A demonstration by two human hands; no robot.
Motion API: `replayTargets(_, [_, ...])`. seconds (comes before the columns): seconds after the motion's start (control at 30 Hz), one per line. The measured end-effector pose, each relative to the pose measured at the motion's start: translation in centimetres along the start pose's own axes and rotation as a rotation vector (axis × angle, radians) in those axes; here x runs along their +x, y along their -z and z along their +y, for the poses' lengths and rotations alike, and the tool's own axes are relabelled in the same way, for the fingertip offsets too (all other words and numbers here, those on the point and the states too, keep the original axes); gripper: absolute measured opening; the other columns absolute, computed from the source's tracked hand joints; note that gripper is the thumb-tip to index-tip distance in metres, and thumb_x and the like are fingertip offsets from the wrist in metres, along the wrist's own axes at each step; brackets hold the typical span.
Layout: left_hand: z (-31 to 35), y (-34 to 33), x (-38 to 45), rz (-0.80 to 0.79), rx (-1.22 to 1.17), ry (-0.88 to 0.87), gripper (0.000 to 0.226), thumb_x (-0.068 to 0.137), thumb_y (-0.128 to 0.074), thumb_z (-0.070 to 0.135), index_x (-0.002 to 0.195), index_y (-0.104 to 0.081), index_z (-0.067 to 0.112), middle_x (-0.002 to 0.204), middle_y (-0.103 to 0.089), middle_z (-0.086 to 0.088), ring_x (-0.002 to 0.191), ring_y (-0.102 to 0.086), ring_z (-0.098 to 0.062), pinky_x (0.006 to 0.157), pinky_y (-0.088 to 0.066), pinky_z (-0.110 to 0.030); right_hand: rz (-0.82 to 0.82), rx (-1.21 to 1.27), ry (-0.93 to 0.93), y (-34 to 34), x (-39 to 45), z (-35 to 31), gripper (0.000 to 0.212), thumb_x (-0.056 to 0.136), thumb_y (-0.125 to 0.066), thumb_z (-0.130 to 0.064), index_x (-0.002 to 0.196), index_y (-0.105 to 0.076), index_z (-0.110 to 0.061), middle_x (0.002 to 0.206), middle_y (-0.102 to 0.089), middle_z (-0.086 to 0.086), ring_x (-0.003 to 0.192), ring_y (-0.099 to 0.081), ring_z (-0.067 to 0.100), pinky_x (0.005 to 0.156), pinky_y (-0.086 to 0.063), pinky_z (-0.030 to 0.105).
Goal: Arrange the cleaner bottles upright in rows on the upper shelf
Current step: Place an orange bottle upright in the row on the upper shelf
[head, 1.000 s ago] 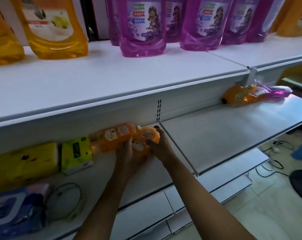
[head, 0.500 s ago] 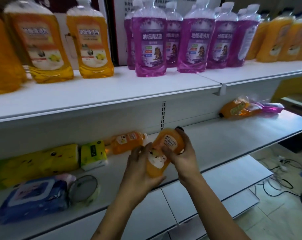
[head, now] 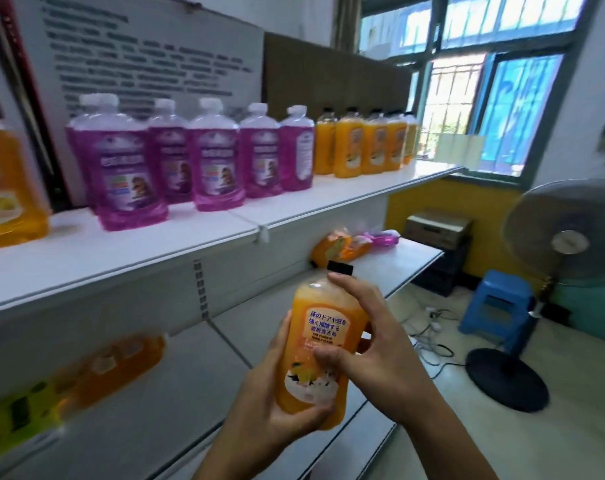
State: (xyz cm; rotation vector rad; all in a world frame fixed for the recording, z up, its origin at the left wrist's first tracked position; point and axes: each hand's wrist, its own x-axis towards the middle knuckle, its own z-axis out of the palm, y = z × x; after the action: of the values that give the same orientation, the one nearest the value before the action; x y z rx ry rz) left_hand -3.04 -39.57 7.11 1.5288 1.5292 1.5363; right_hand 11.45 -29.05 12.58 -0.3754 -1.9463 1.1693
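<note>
An orange bottle with a black cap is held nearly upright in front of the lower shelf, below the upper shelf. Its base is cupped by the left hand, fingers curled around it; its side and shoulder are clasped by the right hand. Six purple bottles are counted upright on the upper shelf, and at least five orange ones beyond them.

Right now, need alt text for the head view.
Both hands hold an orange bottle upright: left hand grips its base, right hand its side. On the upper shelf stand purple bottles and orange bottles; more bottles lie on the lower shelf.
</note>
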Motion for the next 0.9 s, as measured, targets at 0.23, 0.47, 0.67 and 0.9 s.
replayTargets(0.23, [2.2, -7.5, 10.0, -0.016, -0.021, -0.113, 0.101, 0.073, -0.082, 0.033, 0.152, -0.019, 0.04, 0.125, -0.063, 0.018, 0.107, -0.067, -0.009, 0.084, -0.058, -0.031, 0.061, -0.062, 0.07, 10.3, 4.1, 0.9, 0.079, 0.081, -0.081, -0.015, 0.139, -0.042, -0.051, 0.139, -0.038, -0.022, 0.115, -0.058, 0.006, 0.078, -0.059, 0.025])
replayTargets(0.47, [3.2, -16.4, 19.4, 0.001, -0.098, -0.207, 0.098, 0.078, -0.078, 0.02, 0.152, -0.016, 0.038, 0.124, -0.058, 0.03, 0.109, -0.064, -0.003, 0.08, -0.055, -0.019, 0.038, -0.188, 0.088, 21.7, 8.3, 3.4, 0.081, 0.084, -0.078, -0.021, 0.143, -0.033, -0.054, 0.146, -0.028, -0.019, 0.121, -0.056, 0.016, 0.085, -0.061, 0.033])
replayTargets(0.67, [2.6, -21.1, 25.5, 0.1, -0.137, -0.253, 0.093, 0.077, -0.076, 0.018, 0.144, -0.021, 0.05, 0.124, -0.052, 0.04, 0.111, -0.059, 0.007, 0.077, -0.052, -0.011, 0.022, -0.35, 0.104, 27.2, 12.0, 6.8, 0.088, 0.087, -0.074, -0.031, 0.14, -0.015, -0.071, 0.146, 0.0, -0.048, 0.128, -0.025, -0.024, 0.091, -0.05, 0.01])
replayTargets(0.9, [0.3, -22.7, 37.7, 0.034, -0.107, -0.352, 0.099, 0.076, -0.078, 0.026, 0.151, -0.015, 0.044, 0.128, -0.051, 0.035, 0.115, -0.058, 0.004, 0.082, -0.053, -0.014, 0.029, -0.521, 0.139, 33.9, 20.7, 10.2, 0.099, 0.08, -0.081, -0.02, 0.149, -0.019, -0.056, 0.155, -0.016, -0.022, 0.138, -0.039, 0.012, 0.094, -0.058, 0.037])
